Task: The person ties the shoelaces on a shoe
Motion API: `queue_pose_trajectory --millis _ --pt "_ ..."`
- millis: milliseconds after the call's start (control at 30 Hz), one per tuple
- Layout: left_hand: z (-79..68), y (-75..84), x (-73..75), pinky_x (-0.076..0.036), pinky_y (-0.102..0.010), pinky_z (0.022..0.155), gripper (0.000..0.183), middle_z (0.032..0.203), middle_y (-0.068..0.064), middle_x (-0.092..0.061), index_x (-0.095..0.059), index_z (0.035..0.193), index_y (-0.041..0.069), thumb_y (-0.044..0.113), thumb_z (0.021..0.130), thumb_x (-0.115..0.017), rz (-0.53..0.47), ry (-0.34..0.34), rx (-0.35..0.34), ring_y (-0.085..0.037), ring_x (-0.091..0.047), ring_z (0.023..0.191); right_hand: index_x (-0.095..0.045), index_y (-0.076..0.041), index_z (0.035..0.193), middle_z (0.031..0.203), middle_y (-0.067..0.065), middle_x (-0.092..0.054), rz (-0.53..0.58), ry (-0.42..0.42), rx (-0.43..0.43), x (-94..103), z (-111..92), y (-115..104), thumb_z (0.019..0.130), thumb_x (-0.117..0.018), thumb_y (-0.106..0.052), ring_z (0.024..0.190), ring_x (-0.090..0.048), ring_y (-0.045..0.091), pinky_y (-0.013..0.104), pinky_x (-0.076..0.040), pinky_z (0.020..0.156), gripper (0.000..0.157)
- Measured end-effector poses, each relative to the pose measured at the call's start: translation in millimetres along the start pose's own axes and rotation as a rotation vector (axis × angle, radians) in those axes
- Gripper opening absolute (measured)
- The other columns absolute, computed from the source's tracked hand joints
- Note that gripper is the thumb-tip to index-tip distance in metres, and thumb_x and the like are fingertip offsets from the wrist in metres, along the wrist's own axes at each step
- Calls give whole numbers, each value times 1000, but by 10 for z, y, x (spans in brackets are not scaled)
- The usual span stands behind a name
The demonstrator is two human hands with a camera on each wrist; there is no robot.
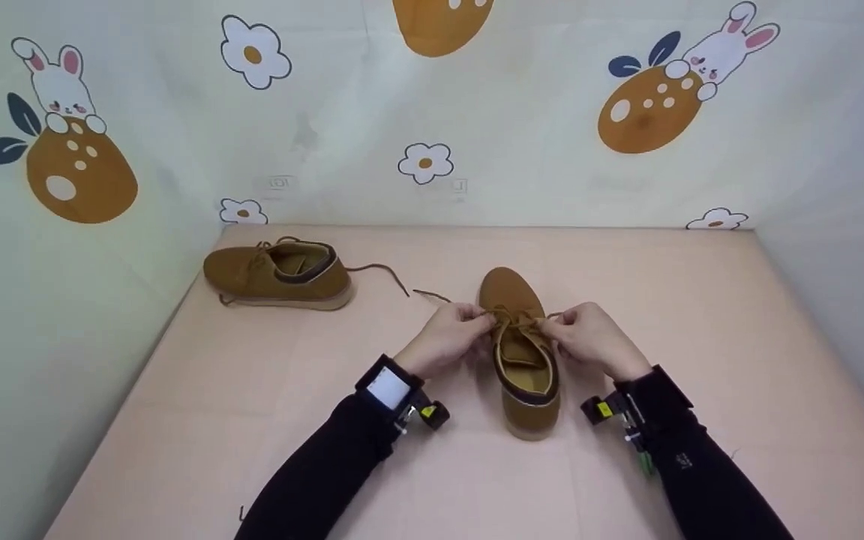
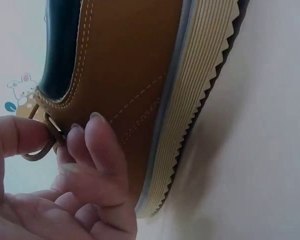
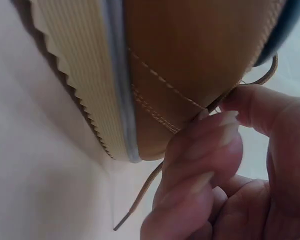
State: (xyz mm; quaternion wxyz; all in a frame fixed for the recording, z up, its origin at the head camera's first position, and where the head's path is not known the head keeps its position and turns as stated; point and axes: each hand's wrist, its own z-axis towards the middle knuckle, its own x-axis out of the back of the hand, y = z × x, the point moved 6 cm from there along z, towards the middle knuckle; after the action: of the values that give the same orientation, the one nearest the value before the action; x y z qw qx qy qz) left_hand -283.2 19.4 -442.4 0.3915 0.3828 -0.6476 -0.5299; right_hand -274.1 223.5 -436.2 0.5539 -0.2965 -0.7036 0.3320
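Note:
A brown lace-up shoe (image 1: 526, 409) stands upright on the table, toe pointing away. On its left side my left hand (image 1: 448, 335) pinches the brown shoelace (image 2: 32, 156) between thumb and fingers, close to the eyelets. From the other side my right hand (image 1: 593, 341) pinches the lace too, and a loose lace end (image 3: 140, 196) hangs below its fingers in the right wrist view. Lace crosses the shoe's opening between both hands. In the left wrist view the stitched side and ridged sole (image 2: 195, 90) show; the toe is out of sight there.
A second brown shoe (image 1: 282, 289) lies at the back left, toe to the left, with its lace (image 1: 379, 268) trailing right across the pale pink tabletop (image 1: 252, 420). A patterned cloth wall (image 1: 342, 120) rises behind the table and along both sides.

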Motion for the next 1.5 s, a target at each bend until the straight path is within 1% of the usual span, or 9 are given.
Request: queue_pose_trajectory --millis 167,333,433,533,700,833,1133,1300,1500 --pt "-44 35 -22 -46 -29 60 12 84 -4 -60 -59 105 -2 8 97 -57 -23 -69 -6 -16 -56 65 -60 -1 63 49 -1 -51 69 -30 -25 -44 -1 33 92 -63 -22 41 -40 9 22 -32 42 35" --pt "-109 164 13 -47 -32 67 25 94 -5 -61 -54 118 0 12 97 -59 -13 -141 -9 -17 -58 74 -60 -7 62 47 -4 -48 24 -61 -20 -70 -22 -7 94 -61 -29 40 -39 8 22 -30 41 40" --pt "-131 249 66 -50 -33 68 28 97 -9 -66 -56 116 2 26 101 -59 7 -140 -30 -27 -65 79 -52 -12 57 47 -5 -45 32 -69 -12 -65 -37 -37 92 -59 -23 39 -35 8 22 -27 40 37" --pt "-130 321 147 -52 -30 64 29 92 -9 -67 -60 106 0 29 103 -56 23 -82 -83 -32 -68 78 -45 -15 56 48 -5 -44 60 -51 -9 -49 -38 -46 88 -57 -16 40 -34 8 22 -27 40 34" --pt "-125 405 318 -49 -25 58 27 80 -6 -62 -61 97 -6 19 103 -54 6 57 -163 -19 -63 63 -58 -2 72 56 -1 -51 158 56 -1 58 -17 -35 89 -57 -12 47 -43 10 22 -36 43 20" --pt "-133 460 448 -48 -27 59 27 76 -5 -60 -65 93 -4 18 104 -53 -18 120 -178 -16 -61 61 -60 3 84 59 2 -54 245 182 65 303 -64 -94 91 -56 -7 50 -50 11 22 -44 48 14" --pt "-190 525 620 -47 -25 57 35 70 -5 -60 -66 79 0 19 104 -52 0 155 -144 -13 -56 57 -62 6 89 61 0 -57 281 461 158 949 -377 -259 94 -58 -8 51 -55 10 22 -51 52 15" --pt "-202 522 705 -46 -24 56 36 69 -5 -57 -63 75 2 19 104 -52 32 187 -118 -13 -55 55 -63 4 86 61 3 -58 275 544 184 1137 -532 -334 93 -58 -6 52 -56 11 21 -52 52 14" --pt "-227 537 841 -44 -23 54 38 65 -3 -52 -58 70 3 16 104 -50 52 230 -99 -13 -53 53 -64 7 83 59 4 -58 344 604 178 1270 -606 -311 92 -59 -3 50 -54 10 20 -51 49 14"
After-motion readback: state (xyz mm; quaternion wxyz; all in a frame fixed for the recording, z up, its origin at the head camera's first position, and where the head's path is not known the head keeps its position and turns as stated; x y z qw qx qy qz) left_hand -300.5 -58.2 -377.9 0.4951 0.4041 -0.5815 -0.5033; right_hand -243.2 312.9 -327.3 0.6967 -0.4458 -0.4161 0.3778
